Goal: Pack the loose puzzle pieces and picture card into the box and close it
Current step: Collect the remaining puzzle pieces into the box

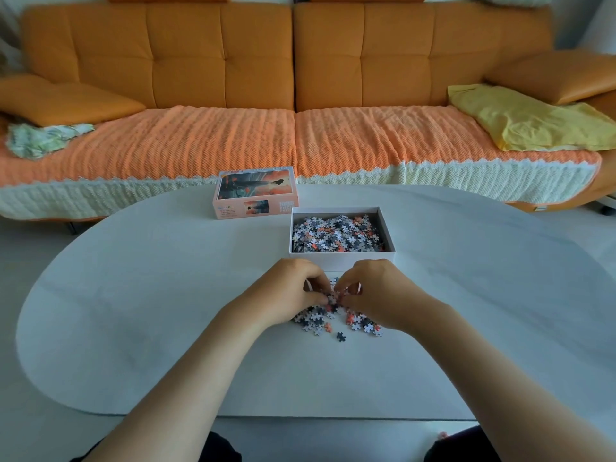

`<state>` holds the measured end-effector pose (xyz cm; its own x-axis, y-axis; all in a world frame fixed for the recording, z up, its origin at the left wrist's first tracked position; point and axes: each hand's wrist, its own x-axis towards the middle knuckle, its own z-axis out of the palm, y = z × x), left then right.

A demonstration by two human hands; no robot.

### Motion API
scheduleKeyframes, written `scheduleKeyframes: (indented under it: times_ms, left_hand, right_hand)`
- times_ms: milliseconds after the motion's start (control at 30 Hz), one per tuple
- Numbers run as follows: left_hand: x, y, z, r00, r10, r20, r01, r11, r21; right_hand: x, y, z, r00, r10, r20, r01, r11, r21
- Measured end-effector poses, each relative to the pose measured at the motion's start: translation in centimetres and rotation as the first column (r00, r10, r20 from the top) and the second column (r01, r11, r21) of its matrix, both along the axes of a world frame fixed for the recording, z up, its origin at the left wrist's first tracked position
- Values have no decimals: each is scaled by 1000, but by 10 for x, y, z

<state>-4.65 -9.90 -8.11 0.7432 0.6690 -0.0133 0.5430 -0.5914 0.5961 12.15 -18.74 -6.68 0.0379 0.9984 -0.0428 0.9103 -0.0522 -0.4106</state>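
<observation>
Your left hand [292, 292] and right hand [377, 291] pinch loose pieces [313, 320] with curled fingers; the open box [340, 259] stands just behind for short carrying.

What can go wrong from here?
1. The left hand and right hand pinch the pieces with fingertips only, so some may drop on the way over the box wall.
2. One dark piece lies apart from the pile and may be missed.
3. The fill reaches near the box's front rim, so the lid may not seat flat.
</observation>
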Motion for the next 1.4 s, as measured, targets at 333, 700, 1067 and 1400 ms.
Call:
scheduleKeyframes:
  times_ms: [333, 700, 1067, 1400]
  left_hand:
    - [12, 29, 21, 927, 184, 327, -195, 981, 3]
    - [28, 45, -4, 980, 135, 146, -186, 878, 442]
    - [7, 30, -6, 997, 11, -77, 24, 896, 443]
    - [-1, 2, -8, 980, -163, 112, 71, 819, 570]
  right_hand:
    - [24, 23, 27, 965, -145, -217, 197, 950, 243]
    - [24, 55, 10, 979, -166, -120, 200, 901, 385]
    - [28, 31, 5, 994, -57, 97, 20, 937, 350]
    - [15, 3, -5, 974, 95, 206, -119, 987, 109]
